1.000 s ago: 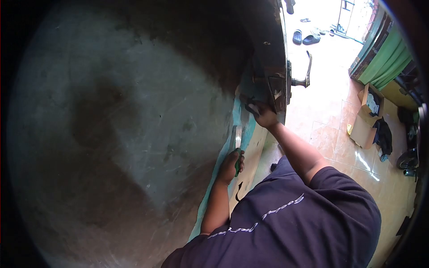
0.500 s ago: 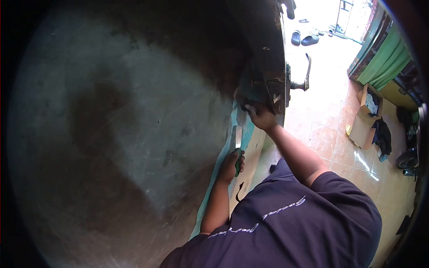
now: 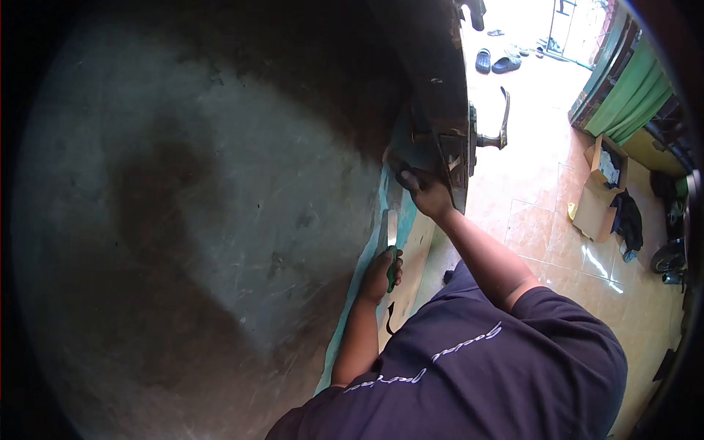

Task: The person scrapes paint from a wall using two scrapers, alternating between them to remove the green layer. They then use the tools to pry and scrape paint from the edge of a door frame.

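Blade (image 3: 392, 229) | left hand (image 3: 383, 277) grips | right hand (image 3: 427, 192) near door (image 3: 447, 84), grip unclear

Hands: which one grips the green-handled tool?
The left hand, lower in view, wrapped round the green handle; the right hand is higher, beside the door edge.

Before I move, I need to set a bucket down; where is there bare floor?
The tiled floor looks bare between the right forearm and the cardboard box. Another patch lies between the shirt and the dark cloth. It is crowded around the box and cloth, and where the left hand and right hand are close together.
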Demonstrator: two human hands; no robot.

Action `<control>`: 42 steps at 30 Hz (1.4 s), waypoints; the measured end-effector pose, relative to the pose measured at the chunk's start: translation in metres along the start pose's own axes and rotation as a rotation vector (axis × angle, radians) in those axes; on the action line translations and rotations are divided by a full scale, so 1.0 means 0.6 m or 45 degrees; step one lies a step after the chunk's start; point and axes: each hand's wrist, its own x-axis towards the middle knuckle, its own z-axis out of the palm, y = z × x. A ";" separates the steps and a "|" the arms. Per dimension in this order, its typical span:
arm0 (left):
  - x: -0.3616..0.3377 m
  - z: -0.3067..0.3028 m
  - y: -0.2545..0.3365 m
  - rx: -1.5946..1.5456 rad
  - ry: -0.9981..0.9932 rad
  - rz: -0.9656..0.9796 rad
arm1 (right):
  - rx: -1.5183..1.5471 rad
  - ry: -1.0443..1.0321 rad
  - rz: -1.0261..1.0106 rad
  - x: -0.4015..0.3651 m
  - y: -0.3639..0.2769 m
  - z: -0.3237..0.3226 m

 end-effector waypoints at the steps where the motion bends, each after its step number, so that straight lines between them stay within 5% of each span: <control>1: 0.001 0.001 0.000 -0.006 0.003 0.007 | -0.012 0.018 -0.056 0.002 0.003 -0.001; 12: -0.001 0.003 0.001 -0.055 -0.001 0.011 | 0.220 -0.091 -0.114 0.004 0.044 0.009; 15: -0.001 0.006 0.004 -0.020 0.006 0.001 | -0.016 0.116 -0.178 0.009 0.003 0.012; 16: -0.002 0.009 -0.002 -0.017 0.013 -0.004 | 0.038 0.025 0.027 0.006 -0.025 0.004; 25: -0.002 0.001 -0.008 0.003 0.017 -0.014 | 0.065 0.119 -0.128 0.010 -0.001 0.015; 29: -0.007 0.001 -0.003 -0.017 0.008 0.010 | 0.171 -0.049 -0.145 -0.004 0.018 0.001; 32: 0.008 0.001 0.001 0.028 -0.011 0.017 | -0.116 0.163 -0.138 0.003 -0.015 0.012; 38: -0.004 0.000 -0.001 -0.012 0.019 0.004 | 0.244 -0.027 -0.117 -0.019 -0.019 -0.009; 42: 0.005 -0.005 -0.007 0.037 -0.022 -0.014 | -0.099 -0.044 0.005 -0.003 -0.012 0.000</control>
